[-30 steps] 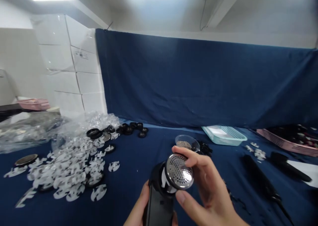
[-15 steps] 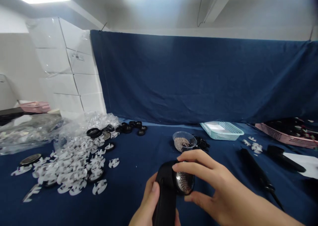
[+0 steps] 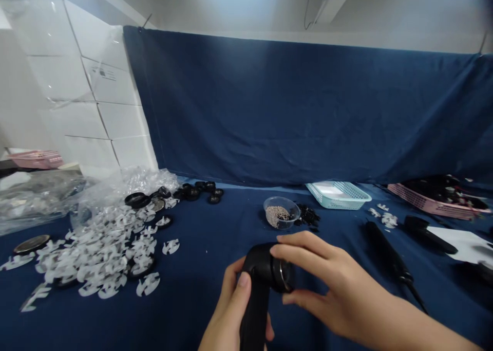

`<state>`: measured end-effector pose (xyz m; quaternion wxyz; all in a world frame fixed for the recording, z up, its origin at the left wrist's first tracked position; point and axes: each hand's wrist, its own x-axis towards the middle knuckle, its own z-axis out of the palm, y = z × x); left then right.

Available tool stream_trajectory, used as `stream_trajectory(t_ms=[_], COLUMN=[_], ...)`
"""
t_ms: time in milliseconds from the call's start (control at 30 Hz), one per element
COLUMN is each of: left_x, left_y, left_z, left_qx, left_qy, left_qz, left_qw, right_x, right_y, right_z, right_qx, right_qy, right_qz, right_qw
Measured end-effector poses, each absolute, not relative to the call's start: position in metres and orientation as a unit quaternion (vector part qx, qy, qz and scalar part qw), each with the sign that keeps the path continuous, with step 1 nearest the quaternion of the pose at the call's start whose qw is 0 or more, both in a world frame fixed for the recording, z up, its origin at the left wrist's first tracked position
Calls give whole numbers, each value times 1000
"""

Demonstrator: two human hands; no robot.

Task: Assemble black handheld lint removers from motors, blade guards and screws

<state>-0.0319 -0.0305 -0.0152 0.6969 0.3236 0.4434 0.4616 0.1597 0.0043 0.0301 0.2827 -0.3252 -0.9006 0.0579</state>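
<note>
A black handheld device point(image 3: 256, 294) with a bent head stands upright at the bottom centre. My left hand point(image 3: 231, 310) is wrapped round its handle, thumb along the near side. On the head's right side sits a round black cap with a shiny metal rim point(image 3: 283, 275), seen nearly edge-on. My right hand point(image 3: 331, 281) holds this cap between the fingers on top and the thumb below. The cap's outward face is mostly hidden from view.
Behind the hands are a clear bowl of small metal parts point(image 3: 282, 212) and black pieces point(image 3: 308, 215). White plastic parts point(image 3: 103, 253) lie left. A teal basket point(image 3: 339, 196), a black corded tool point(image 3: 389, 253) and a pink basket point(image 3: 431, 203) are right.
The device's head has turned, so the perforated metal face seen before is now mostly out of sight. The camera view has shifted down and slightly right.
</note>
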Motion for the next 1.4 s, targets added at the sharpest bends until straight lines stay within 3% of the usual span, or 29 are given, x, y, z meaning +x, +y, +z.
stream_trajectory(t_ms=[100, 167, 267, 367, 467, 533, 733, 833, 900, 1033, 1133, 1267, 1333, 1400], left_x=[-35, -37, -37, -34, -32, -32, -42, -43, -39, -23, -11, -8, -11, -13], left_y=[-25, -21, -16, -16, -15, -12, 2, 4, 2, -1, 1, 12, 18, 21], left_z=[-15, -17, -21, -20, -17, -14, -9, -10, -12, -16, -18, -19, -19, -17], left_qx=[325, 331, 367, 405, 418, 414, 373, 348, 350, 403, 441, 448, 453, 456], left_qy=[453, 466, 490, 522, 544, 551, 510, 501, 500, 533, 559, 562, 567, 565], left_qz=[411, 381, 376, 425, 465, 460, 336, 300, 302, 358, 427, 436, 436, 445], left_qw=[721, 726, 696, 619, 560, 561, 698, 734, 732, 652, 557, 542, 532, 525], right_x=[170, 174, 168, 152, 141, 142, 175, 187, 188, 169, 155, 157, 164, 169], right_y=[9, 12, 15, 17, 21, 25, 37, 37, 35, 31, 33, 34, 33, 34], right_z=[34, 32, 22, 10, 2, 0, 12, 17, 15, 3, -4, -6, -4, -2], right_qx=[-251, -234, -305, -415, -442, -405, -207, -173, -208, -397, -510, -462, -429, -419], right_qy=[-950, -958, -918, -816, -753, -779, -943, -968, -957, -829, -680, -634, -596, -528], right_qz=[-15, -34, 20, 168, 267, 240, 3, -16, 5, 190, 364, 430, 524, 667], right_qw=[184, 163, 252, 365, 408, 413, 262, 181, 200, 345, 380, 446, 432, 318])
